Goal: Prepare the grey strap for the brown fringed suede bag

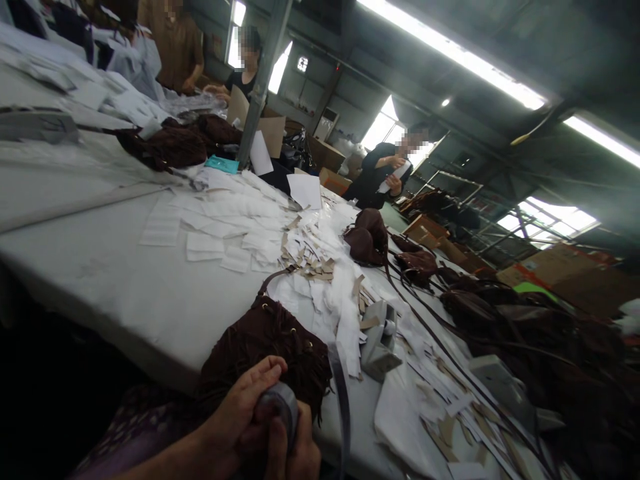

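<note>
My left hand (pixel 240 407) comes in from the lower left and wraps over a grey roll of tape (pixel 280 402), thumb on top. My right hand (pixel 297 459) sits just under it at the bottom edge, fingers closed against the same roll. A grey strip of tape (pixel 341 390) runs up and down beside the roll. Right behind both hands, a brown fringed suede bag (pixel 265 337) lies at the near edge of the white table (pixel 125 280), its strap trailing away across the paper.
White paper slips (pixel 235 227) and beige scraps litter the table. A grey tape dispenser (pixel 379 340) stands right of the bag. More brown bags (pixel 367 237) and straps pile up to the right. Three people work at the far side, with cardboard boxes (pixel 560 267) behind.
</note>
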Available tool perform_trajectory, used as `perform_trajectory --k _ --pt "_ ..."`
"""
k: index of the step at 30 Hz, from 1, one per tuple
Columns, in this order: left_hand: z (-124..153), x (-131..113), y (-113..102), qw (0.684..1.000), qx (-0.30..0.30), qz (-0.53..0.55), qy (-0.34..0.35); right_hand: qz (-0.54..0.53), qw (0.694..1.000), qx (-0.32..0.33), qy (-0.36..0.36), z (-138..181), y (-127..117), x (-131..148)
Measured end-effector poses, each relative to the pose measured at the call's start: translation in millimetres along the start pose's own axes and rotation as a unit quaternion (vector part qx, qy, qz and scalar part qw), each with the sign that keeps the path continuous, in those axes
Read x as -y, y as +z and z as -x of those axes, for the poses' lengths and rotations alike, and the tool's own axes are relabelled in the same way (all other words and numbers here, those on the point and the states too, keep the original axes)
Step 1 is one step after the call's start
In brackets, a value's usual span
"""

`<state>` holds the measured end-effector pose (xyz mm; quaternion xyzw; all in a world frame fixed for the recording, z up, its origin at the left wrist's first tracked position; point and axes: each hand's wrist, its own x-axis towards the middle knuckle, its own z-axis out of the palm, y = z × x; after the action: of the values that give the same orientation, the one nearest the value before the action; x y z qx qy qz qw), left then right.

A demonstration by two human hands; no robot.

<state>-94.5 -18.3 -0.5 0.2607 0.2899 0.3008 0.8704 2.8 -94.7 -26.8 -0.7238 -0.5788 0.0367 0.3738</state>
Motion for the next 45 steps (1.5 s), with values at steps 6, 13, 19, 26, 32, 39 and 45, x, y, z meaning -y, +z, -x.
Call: perform_trajectory --k 6,13,19,26,32,39,45 --pt "10.5 -31.0 -13.1 0.899 0.08 -0.411 0.132 0.047 0.991 0.054 -0.115 -6.8 -4.0 -17.1" --pt "7.7 -6.0 -0.6 0.986 -0.021 -0.115 0.118 0.014 0.998 0.016 -0.061 -1.2 4.6 -0.1" --pt "1.1 -3.2 -12.8 0.984 -0.002 -0.166 0.062 0.055 0.997 0.039 -0.048 -3.9 3.3 -9.1" --pt "14.6 -15.0 -7.9 0.954 0.026 -0.247 0.165 0.005 0.997 0.032 -0.077 -3.6 -0.9 -4.6" --pt "-0.5 7.5 0.9 0.99 -0.055 0.001 0.127 0.029 0.999 0.0 0.04 1.1 1.4 -2.2" --pt "9.1 10.7 -19.9 0.974 0.031 -0.193 0.118 0.059 0.998 -0.009 -0.025 -1.9 -4.4 -10.2" --pt "21.4 -29.0 -32.1 0.919 0.091 -0.379 0.065 0.095 0.987 0.071 -0.107 0.1 0.1 -19.8"
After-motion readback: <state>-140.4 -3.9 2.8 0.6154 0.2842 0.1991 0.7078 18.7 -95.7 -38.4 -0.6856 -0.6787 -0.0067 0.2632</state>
